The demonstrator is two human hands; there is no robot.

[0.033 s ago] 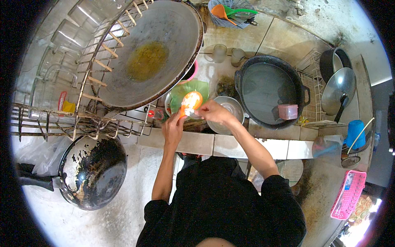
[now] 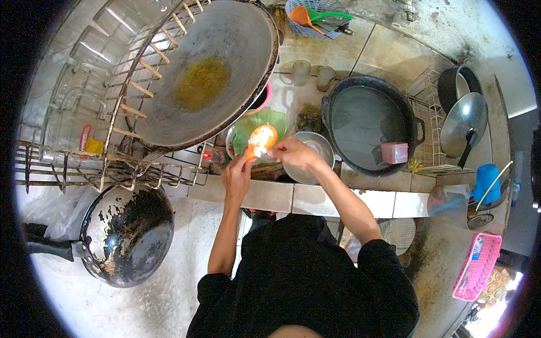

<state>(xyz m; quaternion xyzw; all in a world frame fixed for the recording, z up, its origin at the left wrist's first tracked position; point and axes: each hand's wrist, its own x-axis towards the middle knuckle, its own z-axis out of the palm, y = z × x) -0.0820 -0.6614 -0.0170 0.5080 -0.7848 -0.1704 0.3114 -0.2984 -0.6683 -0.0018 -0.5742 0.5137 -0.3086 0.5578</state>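
Note:
Near the middle, over the counter edge, my left hand (image 2: 238, 176) is closed on an orange spoon-shaped utensil (image 2: 273, 130). A bright white mass (image 2: 261, 137) lies in its bowl, too overexposed to make out. My right hand (image 2: 296, 154) is pinched beside the same utensil, on a small greyish piece whose kind I cannot make out. Below and behind the utensil is a green leaf-like sheet (image 2: 270, 119), partly covering a bowl. A silver metal bowl (image 2: 322, 147) sits just beyond my right hand, partly hidden by it.
A large wok (image 2: 236, 39) with yellowish oil stands at the upper left, behind a wire rack (image 2: 125, 107) of glass mugs. To the right is a dark water-filled basin (image 2: 360, 121) with a pink container (image 2: 394, 152). A blackened pan (image 2: 132, 236) hangs at the lower left.

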